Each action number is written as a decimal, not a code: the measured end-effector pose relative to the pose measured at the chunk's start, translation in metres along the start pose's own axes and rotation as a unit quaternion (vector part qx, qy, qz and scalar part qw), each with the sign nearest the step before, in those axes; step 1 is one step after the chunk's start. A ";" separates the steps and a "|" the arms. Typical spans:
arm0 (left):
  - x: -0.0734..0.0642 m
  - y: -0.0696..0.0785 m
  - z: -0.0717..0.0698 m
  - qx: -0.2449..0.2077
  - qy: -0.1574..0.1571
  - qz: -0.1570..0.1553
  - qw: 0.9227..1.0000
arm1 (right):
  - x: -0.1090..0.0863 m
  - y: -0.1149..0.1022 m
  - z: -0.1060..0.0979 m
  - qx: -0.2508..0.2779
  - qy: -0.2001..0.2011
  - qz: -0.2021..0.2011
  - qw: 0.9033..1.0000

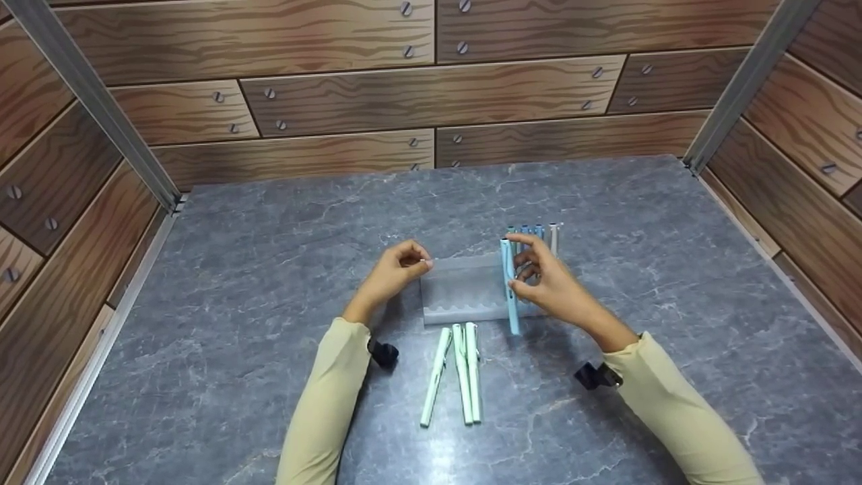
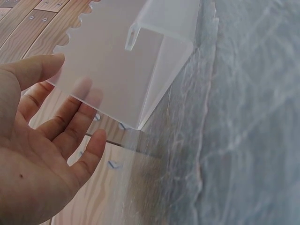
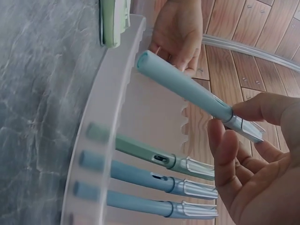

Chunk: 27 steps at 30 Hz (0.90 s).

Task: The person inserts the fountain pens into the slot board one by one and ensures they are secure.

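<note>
A frosted, see-through pen rack (image 1: 461, 289) with scalloped notches stands on the table. My left hand (image 1: 396, 271) pinches its upper left corner, thumb on one side and fingers (image 2: 70, 119) behind the panel. Above the rack's right part, my right hand (image 1: 549, 283) holds a light blue pen (image 3: 183, 86) between thumb and fingers, near its clip end. The pen is tilted and apart from the notches. In the right wrist view, a darker green pen (image 3: 140, 149) and two blue pens (image 3: 136, 173) lie in the rack. A whitish pen (image 1: 554, 236) sits at its right end.
Three pale green pens lie on the marbled table in front of the rack, one at the left (image 1: 436, 377) and two side by side (image 1: 469, 374). Wood-patterned walls (image 1: 431, 94) enclose the table at the back and sides.
</note>
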<state>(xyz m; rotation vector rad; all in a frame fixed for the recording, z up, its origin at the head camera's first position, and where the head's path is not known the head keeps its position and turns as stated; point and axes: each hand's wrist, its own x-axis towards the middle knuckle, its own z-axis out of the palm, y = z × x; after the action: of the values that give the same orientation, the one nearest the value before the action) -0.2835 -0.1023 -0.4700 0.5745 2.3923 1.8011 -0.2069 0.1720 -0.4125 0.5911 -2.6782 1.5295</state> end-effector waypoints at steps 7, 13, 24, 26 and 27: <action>0.000 0.001 0.001 0.007 -0.006 0.004 1.000 | 0.003 0.004 0.000 -0.010 0.047 -0.004 0.999; 0.000 0.002 0.000 0.008 -0.005 0.002 1.000 | 0.006 0.003 0.001 -0.030 0.074 -0.009 0.997; -0.003 0.006 -0.001 0.005 -0.001 0.004 1.000 | 0.011 0.004 0.006 -0.093 0.115 -0.046 0.988; -0.001 0.002 0.000 0.007 0.001 0.004 1.000 | 0.012 0.006 0.007 -0.097 0.120 -0.047 0.987; -0.002 0.003 0.000 0.008 0.001 0.004 1.000 | 0.012 0.006 0.007 -0.098 0.123 -0.046 0.986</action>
<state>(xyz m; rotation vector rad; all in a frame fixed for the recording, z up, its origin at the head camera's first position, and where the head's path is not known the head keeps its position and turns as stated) -0.2813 -0.1024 -0.4677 0.5845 2.4110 1.7882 -0.2190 0.1647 -0.4190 0.4762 -2.5339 1.2091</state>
